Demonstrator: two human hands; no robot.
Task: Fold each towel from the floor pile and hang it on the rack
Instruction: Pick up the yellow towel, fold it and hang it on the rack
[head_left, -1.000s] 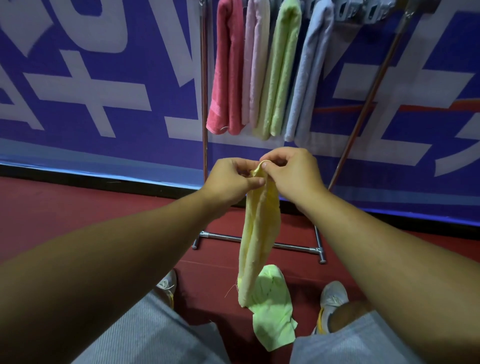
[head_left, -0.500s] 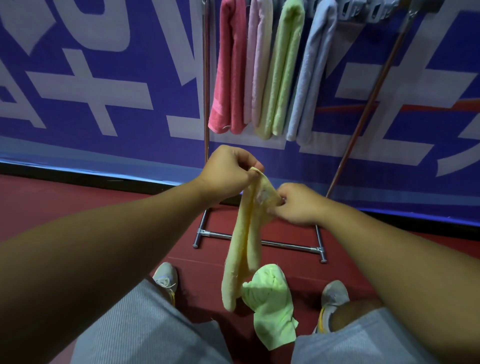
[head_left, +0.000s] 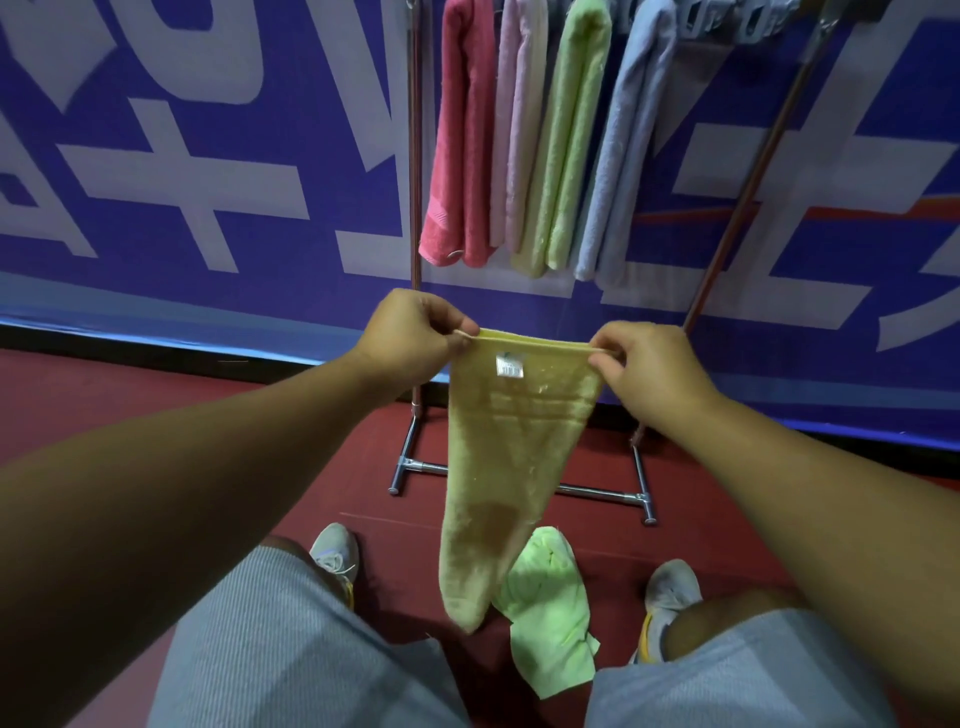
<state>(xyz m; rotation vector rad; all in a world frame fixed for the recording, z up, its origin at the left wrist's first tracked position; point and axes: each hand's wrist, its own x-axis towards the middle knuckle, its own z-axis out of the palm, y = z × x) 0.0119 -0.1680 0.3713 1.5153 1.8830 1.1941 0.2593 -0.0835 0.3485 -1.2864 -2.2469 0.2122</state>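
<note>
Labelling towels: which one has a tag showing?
The yellow towel, pinched at its top corners by both hands; a white tag sits near its top edge. No tag shows on the others.

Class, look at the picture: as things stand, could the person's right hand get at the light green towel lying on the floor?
Probably not at once. The right hand pinches a top corner of the yellow towel, as does the left hand. The light green towel lies uncovered between the shoes, so only the occupied grip is in the way.

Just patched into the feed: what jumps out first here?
A yellow towel is stretched at centre, its top corners pinched by the left hand and right hand. Behind it, four folded towels in red, pink, green and blue hang on the rack. A light green towel lies on the floor between the shoes.
</note>
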